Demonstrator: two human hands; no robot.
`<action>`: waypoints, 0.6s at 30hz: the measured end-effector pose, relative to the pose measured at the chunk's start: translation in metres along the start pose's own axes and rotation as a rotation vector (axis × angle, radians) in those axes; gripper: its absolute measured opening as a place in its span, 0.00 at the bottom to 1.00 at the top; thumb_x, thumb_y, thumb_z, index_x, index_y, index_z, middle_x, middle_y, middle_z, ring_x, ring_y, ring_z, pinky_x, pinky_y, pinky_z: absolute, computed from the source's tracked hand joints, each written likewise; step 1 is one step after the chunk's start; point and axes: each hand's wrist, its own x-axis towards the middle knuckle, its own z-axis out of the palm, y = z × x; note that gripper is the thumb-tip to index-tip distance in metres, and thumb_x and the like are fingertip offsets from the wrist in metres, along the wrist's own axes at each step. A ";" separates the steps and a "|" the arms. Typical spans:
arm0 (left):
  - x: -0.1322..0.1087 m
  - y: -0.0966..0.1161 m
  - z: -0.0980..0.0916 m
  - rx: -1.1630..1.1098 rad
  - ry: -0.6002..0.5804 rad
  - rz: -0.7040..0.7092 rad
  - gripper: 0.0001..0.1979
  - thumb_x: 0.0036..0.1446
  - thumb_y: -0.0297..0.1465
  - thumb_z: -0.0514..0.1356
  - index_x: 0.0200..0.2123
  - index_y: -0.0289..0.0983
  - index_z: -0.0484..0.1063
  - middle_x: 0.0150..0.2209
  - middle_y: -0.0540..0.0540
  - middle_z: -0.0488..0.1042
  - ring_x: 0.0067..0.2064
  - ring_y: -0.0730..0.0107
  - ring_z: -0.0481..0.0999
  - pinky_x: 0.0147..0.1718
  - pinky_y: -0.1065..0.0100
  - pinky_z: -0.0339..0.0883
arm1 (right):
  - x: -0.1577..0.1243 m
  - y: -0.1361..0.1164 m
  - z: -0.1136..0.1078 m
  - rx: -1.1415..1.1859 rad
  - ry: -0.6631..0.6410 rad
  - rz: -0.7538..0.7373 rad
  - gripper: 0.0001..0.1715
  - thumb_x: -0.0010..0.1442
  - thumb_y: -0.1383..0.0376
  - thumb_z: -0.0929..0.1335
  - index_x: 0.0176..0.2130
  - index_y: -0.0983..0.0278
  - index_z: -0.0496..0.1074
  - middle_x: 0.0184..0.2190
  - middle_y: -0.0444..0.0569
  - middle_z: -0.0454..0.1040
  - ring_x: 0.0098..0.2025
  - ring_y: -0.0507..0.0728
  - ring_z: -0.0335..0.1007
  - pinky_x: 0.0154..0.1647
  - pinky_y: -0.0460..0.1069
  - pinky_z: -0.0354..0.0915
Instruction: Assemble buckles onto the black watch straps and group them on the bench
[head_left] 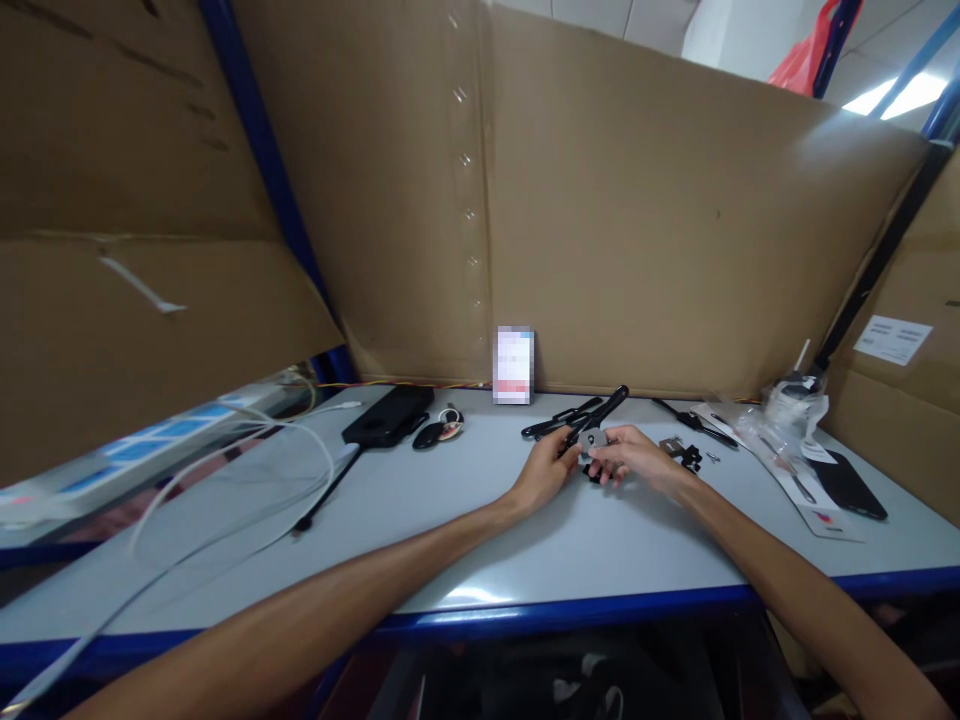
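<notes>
My left hand (546,470) is closed around the lower end of a black-handled tool (613,402), whose handle points up and away to the right. My right hand (634,458) pinches a small grey metal plate (592,440) with a dark hole in it, held against the tool's near end. Whether plate and tool are joined, I cannot tell. Behind my left hand lie black tool parts (559,420). Just right of my right hand are small black pieces (688,458) and tiny silver bits (713,458), perhaps screws.
A lit phone (514,366) leans against the cardboard wall (637,220). Left are a black box-shaped device (388,416), keys with a black fob (429,434), white cables and a power strip (161,435). Right are a black brush-like tool (697,423), plastic packaging (772,450) and a dark phone-like slab (851,485).
</notes>
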 end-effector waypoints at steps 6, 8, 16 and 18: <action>0.001 -0.002 0.000 0.030 0.003 0.017 0.14 0.57 0.43 0.58 0.30 0.38 0.64 0.20 0.55 0.62 0.23 0.74 0.60 0.22 0.73 0.52 | 0.001 -0.002 -0.005 -0.053 0.021 0.018 0.10 0.53 0.61 0.71 0.33 0.66 0.72 0.28 0.50 0.78 0.24 0.50 0.72 0.20 0.42 0.64; 0.001 -0.002 0.001 0.038 -0.005 0.017 0.15 0.57 0.44 0.57 0.30 0.38 0.64 0.20 0.55 0.62 0.23 0.74 0.60 0.22 0.72 0.52 | 0.001 -0.004 -0.007 -0.068 0.030 0.025 0.09 0.52 0.62 0.71 0.32 0.66 0.71 0.27 0.49 0.78 0.24 0.51 0.72 0.19 0.42 0.63; 0.003 0.000 0.000 -0.012 -0.065 -0.049 0.18 0.55 0.47 0.59 0.30 0.38 0.62 0.18 0.57 0.60 0.18 0.78 0.56 0.18 0.74 0.49 | 0.000 -0.010 -0.012 -0.053 0.054 0.018 0.08 0.52 0.65 0.70 0.31 0.65 0.67 0.27 0.49 0.78 0.25 0.52 0.74 0.20 0.43 0.66; 0.003 0.003 0.000 -0.044 -0.088 -0.099 0.20 0.53 0.48 0.60 0.30 0.38 0.61 0.18 0.57 0.59 0.17 0.80 0.55 0.17 0.74 0.48 | 0.000 -0.011 -0.013 -0.008 0.064 0.014 0.09 0.53 0.64 0.70 0.32 0.64 0.65 0.27 0.49 0.79 0.24 0.52 0.74 0.21 0.43 0.67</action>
